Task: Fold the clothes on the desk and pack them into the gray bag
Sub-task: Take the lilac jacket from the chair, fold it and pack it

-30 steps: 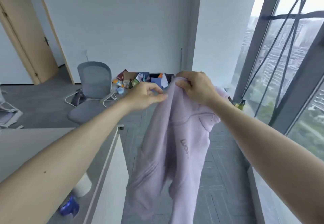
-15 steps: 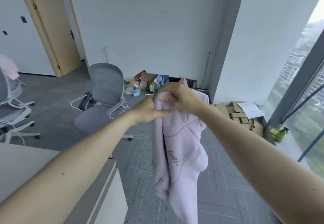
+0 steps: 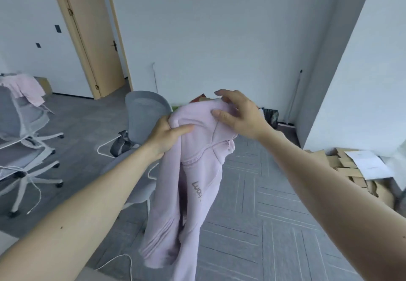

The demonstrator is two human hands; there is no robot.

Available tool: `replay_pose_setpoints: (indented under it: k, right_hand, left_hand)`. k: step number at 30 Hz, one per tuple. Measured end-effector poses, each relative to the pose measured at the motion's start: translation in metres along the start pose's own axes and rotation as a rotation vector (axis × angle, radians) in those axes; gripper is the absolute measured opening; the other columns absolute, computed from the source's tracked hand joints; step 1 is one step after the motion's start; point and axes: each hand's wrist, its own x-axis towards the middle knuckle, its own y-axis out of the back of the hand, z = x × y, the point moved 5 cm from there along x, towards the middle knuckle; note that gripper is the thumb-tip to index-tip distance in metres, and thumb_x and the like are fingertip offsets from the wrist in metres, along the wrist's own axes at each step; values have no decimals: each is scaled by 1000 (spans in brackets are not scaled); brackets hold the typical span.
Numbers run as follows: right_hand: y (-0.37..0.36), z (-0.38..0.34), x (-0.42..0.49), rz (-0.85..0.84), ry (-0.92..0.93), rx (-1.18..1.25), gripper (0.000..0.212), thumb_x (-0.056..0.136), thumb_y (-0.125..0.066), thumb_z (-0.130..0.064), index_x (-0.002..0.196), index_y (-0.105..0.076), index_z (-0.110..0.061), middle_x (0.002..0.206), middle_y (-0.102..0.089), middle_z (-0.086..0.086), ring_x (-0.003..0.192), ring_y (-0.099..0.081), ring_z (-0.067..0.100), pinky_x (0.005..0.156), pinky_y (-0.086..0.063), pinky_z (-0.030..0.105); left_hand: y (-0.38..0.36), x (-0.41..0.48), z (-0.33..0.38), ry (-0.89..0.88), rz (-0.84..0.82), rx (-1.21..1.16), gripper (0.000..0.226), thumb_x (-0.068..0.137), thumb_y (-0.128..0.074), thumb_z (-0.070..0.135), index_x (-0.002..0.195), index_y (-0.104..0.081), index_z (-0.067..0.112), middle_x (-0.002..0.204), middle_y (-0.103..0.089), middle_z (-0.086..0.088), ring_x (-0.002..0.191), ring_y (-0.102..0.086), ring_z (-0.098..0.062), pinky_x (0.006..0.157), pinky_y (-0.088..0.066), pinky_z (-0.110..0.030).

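My left hand (image 3: pixel 168 136) grips the pale lilac fleece sweatshirt (image 3: pixel 197 192) high so it hangs; right hand (image 3: pixel 239 113) rests spread atop.

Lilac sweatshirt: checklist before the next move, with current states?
1. Left hand grips the lilac sweatshirt at its top: ok.
2. Right hand gripping too: not ok, fingers spread, only resting on the top.
3. Sweatshirt spread out for folding: not ok, hangs bunched.
4. Hem off the floor: cannot tell, it runs past the frame edge.
5. Clearance from the gray chair: cannot tell, it sits behind the sweatshirt.
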Motion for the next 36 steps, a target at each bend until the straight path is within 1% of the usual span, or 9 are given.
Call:
replay_pose_setpoints:
  k: [2,5,10,14,18,23,26,31,36]
  right_hand:
    - [-15,46,30,-17,-146,160,50,90,-69,-38,134,-51,-25,105,-55,-23,105,-56,1,90,-42,14]
    - [-57,109,76,-133,-306,368,58,88,-65,-52,136,-47,-24,106,-58,-16,100,-59,6,88,-45,26]
    - [-161,195,140,-567,-423,433,91,69,-59,-82,145,-37,-37,143,-50,-10,133,-45,9,110,-37,34]
    - [-233,189,190,-920,-282,568,54,82,-61,-50,131,-44,-34,122,-57,-26,112,-56,-9,78,-45,7]
    - [-291,169,237,-1068,-187,758,29,95,-62,-29,123,-59,-23,115,-71,-12,107,-67,6,80,-52,18]
    - [-362,138,278,-1102,-146,902,37,93,-66,-16,129,-60,-9,124,-69,5,115,-66,23,100,-51,40]
    - [-402,108,301,-1102,-104,932,34,95,-63,-15,129,-60,-11,122,-70,2,113,-66,20,98,-51,39]
    - [-455,36,339,-1010,38,936,34,94,-65,-17,128,-59,-18,118,-71,-4,110,-67,16,96,-53,36]
    - [-516,-45,365,-1007,232,868,33,93,-65,-25,124,-56,-26,121,-67,-7,111,-64,14,101,-49,40]
  left_hand:
    - [23,32,-13,36,69,-24,40,71,-76,21,109,-72,9,107,-76,-6,103,-71,-20,93,-54,-38]
    - [58,75,-31,69,186,-41,29,78,-78,14,106,-72,14,103,-76,-1,100,-71,-16,93,-55,-36]
    - [114,133,-55,99,442,-81,17,84,-74,4,93,-73,19,87,-77,8,85,-72,-8,82,-56,-29]
    - [150,167,-60,101,625,-94,21,81,-77,5,94,-73,21,93,-78,6,92,-72,-11,87,-55,-33]
    - [183,175,-56,78,789,-77,25,76,-79,6,97,-75,19,99,-77,0,97,-71,-17,91,-55,-36]
    - [222,147,-51,89,969,-25,18,86,-72,4,95,-77,19,103,-77,-4,99,-72,-20,88,-57,-37]
    - [247,117,-50,95,1104,17,26,88,-69,3,82,-81,24,97,-78,-2,95,-73,-19,84,-59,-36]
    - [298,57,-56,135,1268,95,20,84,-76,9,104,-74,13,104,-77,-4,101,-72,-21,85,-55,-37]
    - [355,9,-64,156,1316,210,19,90,-71,12,105,-72,24,104,-77,2,100,-73,-18,83,-58,-33]
